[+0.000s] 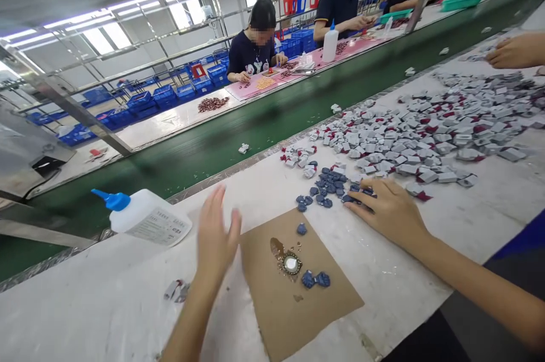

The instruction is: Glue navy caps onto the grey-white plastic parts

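My left hand point(216, 234) is raised above the white table, fingers apart and holding nothing, slightly blurred, between a glue bottle and a cardboard sheet. My right hand point(389, 209) reaches over a small heap of dark blue moulded pieces point(330, 181), its fingertips among them; whether it pinches one is hidden. On the brown cardboard sheet point(332, 305) lie a round metal-rimmed cap point(291, 264) with a white centre, wet glue-like spots, a single blue piece point(302, 228) and a bow-shaped blue pair point(315, 279).
A white bottle point(155, 220) with a blue nozzle leans at the left. Grey and dark red pieces point(409, 140) spread over the right side. Beyond runs a green conveyor belt point(204, 158) with stray pieces. A co-worker's hand point(517, 51) is at the far right; other people sit opposite.
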`<state>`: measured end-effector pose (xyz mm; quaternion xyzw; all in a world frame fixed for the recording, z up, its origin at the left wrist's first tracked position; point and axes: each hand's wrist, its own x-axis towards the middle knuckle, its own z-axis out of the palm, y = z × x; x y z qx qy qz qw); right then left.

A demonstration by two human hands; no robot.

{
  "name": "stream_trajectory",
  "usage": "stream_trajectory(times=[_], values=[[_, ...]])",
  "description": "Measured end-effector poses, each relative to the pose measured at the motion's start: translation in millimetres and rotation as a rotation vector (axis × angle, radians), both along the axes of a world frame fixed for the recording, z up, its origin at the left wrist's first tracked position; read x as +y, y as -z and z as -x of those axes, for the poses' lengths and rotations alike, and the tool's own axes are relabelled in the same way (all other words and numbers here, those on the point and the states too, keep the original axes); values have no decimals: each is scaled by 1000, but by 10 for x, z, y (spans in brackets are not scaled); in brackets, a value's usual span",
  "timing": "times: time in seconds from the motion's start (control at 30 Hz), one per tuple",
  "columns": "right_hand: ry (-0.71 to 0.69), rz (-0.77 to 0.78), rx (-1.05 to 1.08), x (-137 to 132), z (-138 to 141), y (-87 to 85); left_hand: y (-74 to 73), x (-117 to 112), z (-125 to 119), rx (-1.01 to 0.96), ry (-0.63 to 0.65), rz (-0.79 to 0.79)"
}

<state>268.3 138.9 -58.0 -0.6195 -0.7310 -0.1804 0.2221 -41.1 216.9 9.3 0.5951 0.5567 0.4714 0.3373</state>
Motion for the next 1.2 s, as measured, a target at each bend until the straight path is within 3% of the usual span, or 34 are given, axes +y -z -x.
stream_trajectory(times=[0.13, 0.23, 0.33, 0.47, 0.57, 0.63, 0.7, 0.8, 0.93, 1.0, 1.1, 1.2], values=[[-29, 26, -31, 0, -3, 23, 148, 1057, -368, 425, 47, 20], [-73, 38, -49, 11, -9, 18, 316, 1586, -554, 525, 7, 46], [-103, 45, -56, 15, 11, 2, 389, 1712, -551, 534, -18, 33], [-150, 62, -61, 7, 29, -17, 298, 1603, -414, 419, -52, 36], [-262, 156, -63, -5, -50, -34, 171, 1372, -296, 228, -87, 60], [-388, 204, -77, -5, -155, -38, 97, 1068, -200, 59, -94, 100], [-494, 213, -110, 7, -267, -30, 49, 623, -98, -114, -75, 173], [-544, 165, -204, 46, -360, -4, 51, -194, 15, -321, -25, 325], [-569, 135, -242, 73, -238, -20, 128, -1100, 42, -462, -33, 430], [-578, 131, -176, 49, -67, -76, 140, -1363, 43, -486, -43, 437], [-607, 126, -60, -38, 282, -221, 109, -1580, 76, -460, -13, 378], [-728, 280, 121, -136, 645, -395, 76, -1712, 115, -436, 14, 300]])
